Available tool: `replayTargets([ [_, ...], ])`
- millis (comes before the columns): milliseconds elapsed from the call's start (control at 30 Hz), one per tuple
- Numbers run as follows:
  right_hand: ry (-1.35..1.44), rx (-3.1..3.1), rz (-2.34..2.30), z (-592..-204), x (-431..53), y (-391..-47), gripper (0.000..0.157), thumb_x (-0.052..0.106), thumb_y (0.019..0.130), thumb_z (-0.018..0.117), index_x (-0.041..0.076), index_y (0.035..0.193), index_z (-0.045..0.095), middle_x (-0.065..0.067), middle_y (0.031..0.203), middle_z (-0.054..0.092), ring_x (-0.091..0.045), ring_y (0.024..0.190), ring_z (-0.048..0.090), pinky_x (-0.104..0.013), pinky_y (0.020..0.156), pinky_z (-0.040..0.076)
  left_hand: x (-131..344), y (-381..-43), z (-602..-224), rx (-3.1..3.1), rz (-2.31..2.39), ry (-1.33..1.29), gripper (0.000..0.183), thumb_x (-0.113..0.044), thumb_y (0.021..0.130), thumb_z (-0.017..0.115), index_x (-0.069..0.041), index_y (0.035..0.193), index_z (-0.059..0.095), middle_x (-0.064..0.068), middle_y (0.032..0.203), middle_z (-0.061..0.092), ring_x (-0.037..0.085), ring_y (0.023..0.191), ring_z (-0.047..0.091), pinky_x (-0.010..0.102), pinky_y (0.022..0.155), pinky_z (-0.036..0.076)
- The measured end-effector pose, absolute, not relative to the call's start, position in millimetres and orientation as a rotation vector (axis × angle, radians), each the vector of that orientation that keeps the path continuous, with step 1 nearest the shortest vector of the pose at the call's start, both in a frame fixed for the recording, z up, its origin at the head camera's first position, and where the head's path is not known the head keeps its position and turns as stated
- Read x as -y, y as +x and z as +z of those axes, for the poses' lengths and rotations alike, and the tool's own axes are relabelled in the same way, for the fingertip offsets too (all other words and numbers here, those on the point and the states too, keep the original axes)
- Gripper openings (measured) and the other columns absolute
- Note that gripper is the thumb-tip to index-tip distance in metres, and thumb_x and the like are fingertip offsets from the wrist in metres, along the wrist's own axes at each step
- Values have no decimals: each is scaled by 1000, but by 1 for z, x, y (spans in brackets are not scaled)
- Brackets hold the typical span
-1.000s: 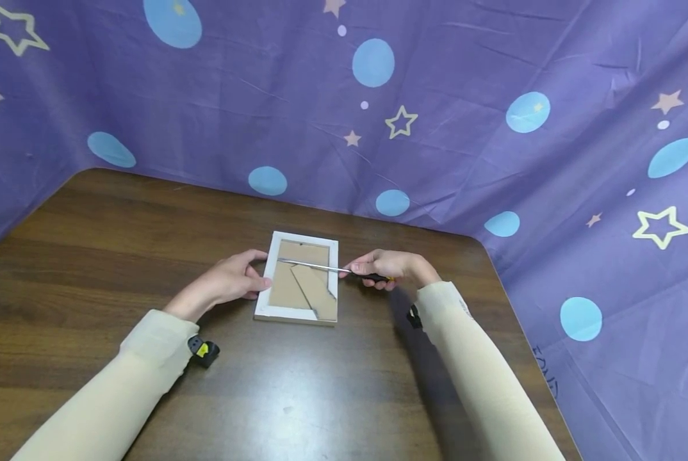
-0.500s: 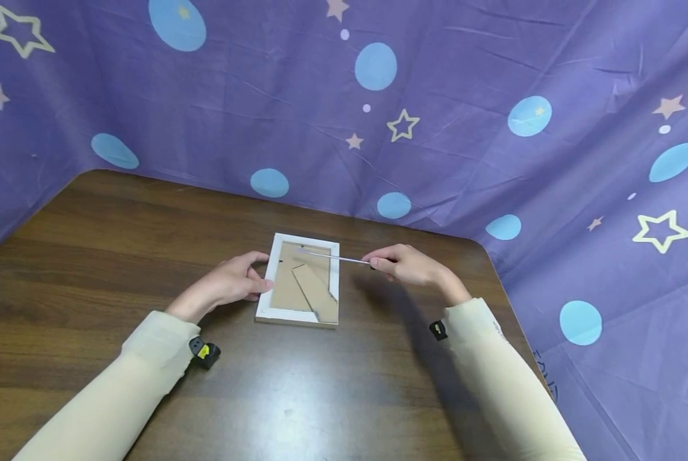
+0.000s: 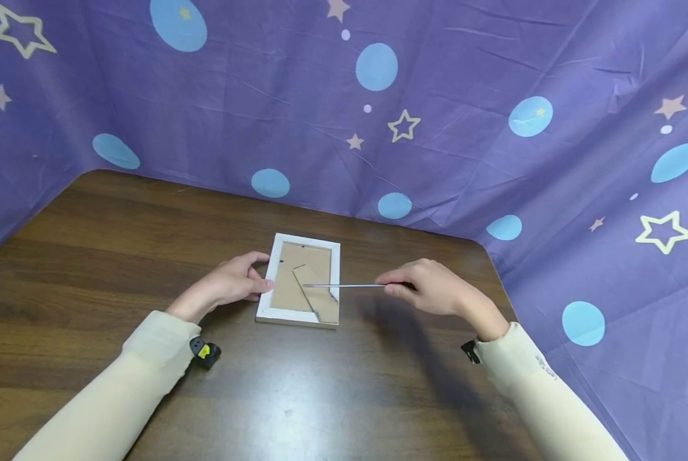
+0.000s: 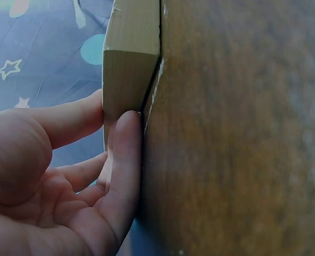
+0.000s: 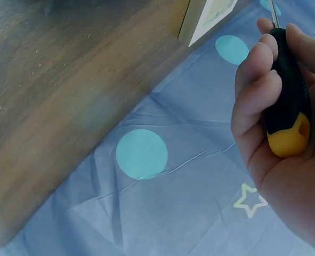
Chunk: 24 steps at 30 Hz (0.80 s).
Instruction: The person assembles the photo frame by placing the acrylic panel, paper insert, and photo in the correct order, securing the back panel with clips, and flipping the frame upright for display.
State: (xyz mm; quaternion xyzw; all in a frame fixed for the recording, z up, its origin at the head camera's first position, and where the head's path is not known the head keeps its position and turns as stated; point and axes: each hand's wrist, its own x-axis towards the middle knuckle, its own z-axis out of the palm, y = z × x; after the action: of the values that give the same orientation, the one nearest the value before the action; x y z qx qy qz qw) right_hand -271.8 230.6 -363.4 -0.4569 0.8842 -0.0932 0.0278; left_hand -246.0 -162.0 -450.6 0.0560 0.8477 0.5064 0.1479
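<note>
A white picture frame lies face down on the table, its brown backing board and slanted stand flap facing up. My left hand holds the frame's left side, thumb on the border and fingers along the outer edge. In the left wrist view, the fingers press against the frame's pale side. My right hand grips a screwdriver whose thin shaft points left over the stand flap. Its black and yellow handle sits within curled fingers in the right wrist view.
Small dark tabs show at the backing's left and top edges. The brown wooden table ends at a purple curtain with stars and blue spots, behind and to the right.
The screwdriver's tip has left the frame's left inner edge, where a dark tab now shows. My right hand has moved right and turned with the screwdriver. The left hand stays put.
</note>
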Motion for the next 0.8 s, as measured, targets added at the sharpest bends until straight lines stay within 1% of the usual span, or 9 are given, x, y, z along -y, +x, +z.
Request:
replayTargets([
  [133,-1497,-2738,-196,-362,-230,-262,25,27,107,67,22,128,78,10,113,78,-6,103,73,-40,89,62,162,-247,-451,-2438,1458,158,75,-14,102,72,6,161,31,17,99,67,23,90,72,36,85,66],
  [200,-1512,-2742,-150,-361,-230,-258,24,28,106,68,25,128,78,14,107,77,-2,92,69,-37,80,62,162,-247,-450,-2436,1455,155,75,-15,102,72,6,161,31,17,99,67,23,91,73,36,86,66],
  [267,-1524,-2748,-116,-361,-231,-254,23,28,105,69,26,127,78,16,104,75,1,86,66,-35,75,60,162,-247,-450,-2437,1449,157,75,-15,102,72,5,162,31,17,100,67,24,92,73,36,87,65],
  [367,-1542,-2753,-93,-361,-232,-251,23,26,104,71,26,125,79,17,102,74,1,82,63,-34,72,59,161,-247,-450,-2435,1450,157,76,-16,102,72,5,162,31,18,101,67,24,92,73,37,87,65],
  [500,-1566,-2766,-71,-362,-234,-250,23,26,103,72,26,125,79,16,104,75,1,83,65,-35,72,59,160,-247,-450,-2434,1453,165,76,-16,102,73,5,162,30,18,101,67,23,91,73,37,87,65],
  [800,-1592,-2778,-77,-362,-235,-248,23,27,103,73,28,125,79,16,99,74,1,74,58,-29,65,54,161,-247,-451,-2442,1454,169,75,-15,102,73,6,161,32,17,99,68,22,88,72,36,84,66],
])
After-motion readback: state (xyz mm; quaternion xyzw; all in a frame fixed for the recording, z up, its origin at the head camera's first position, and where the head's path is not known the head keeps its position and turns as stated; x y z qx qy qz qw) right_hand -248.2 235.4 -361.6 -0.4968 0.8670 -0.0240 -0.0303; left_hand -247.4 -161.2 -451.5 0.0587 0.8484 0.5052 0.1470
